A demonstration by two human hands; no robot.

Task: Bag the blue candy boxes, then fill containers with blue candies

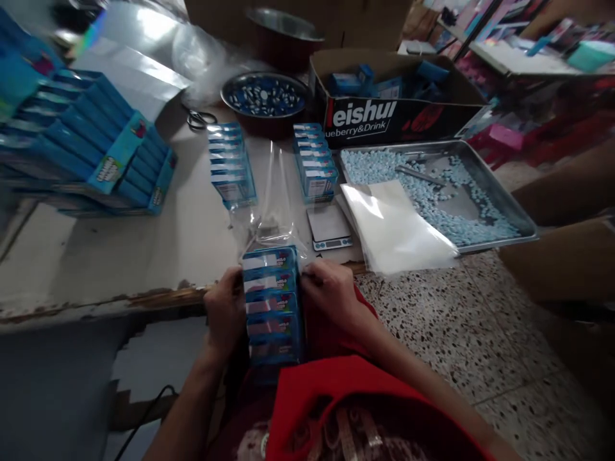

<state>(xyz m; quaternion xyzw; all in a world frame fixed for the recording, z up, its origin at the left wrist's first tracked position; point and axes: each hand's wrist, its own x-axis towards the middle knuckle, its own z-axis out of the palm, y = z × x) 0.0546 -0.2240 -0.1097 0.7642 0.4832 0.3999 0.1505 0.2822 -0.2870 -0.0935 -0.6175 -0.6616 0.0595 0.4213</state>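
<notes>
Near my lap, at the table's front edge, is a row of small blue boxes (271, 306) with white and pink strips on top. A clear plastic bag (275, 221) stretches from these boxes onto the tabletop. To the left of the boxes, my left hand (225, 308) is closed at the bag's edge. On the opposite side, my right hand (332, 287) pinches the bag's other edge. Two more rows of blue boxes stand farther back, a left row (233, 163) and a right row (314, 163). Some fingertips are hard to make out.
Stacked blue boxes (108, 141) stand at left. Behind are scissors (199, 119), a bowl of wrapped pieces (264, 96) and a printed carton (384, 118). Right of a small scale (329, 227), clear plastic sheets (398, 224) overlap a metal tray (528, 232) of pale blue pieces.
</notes>
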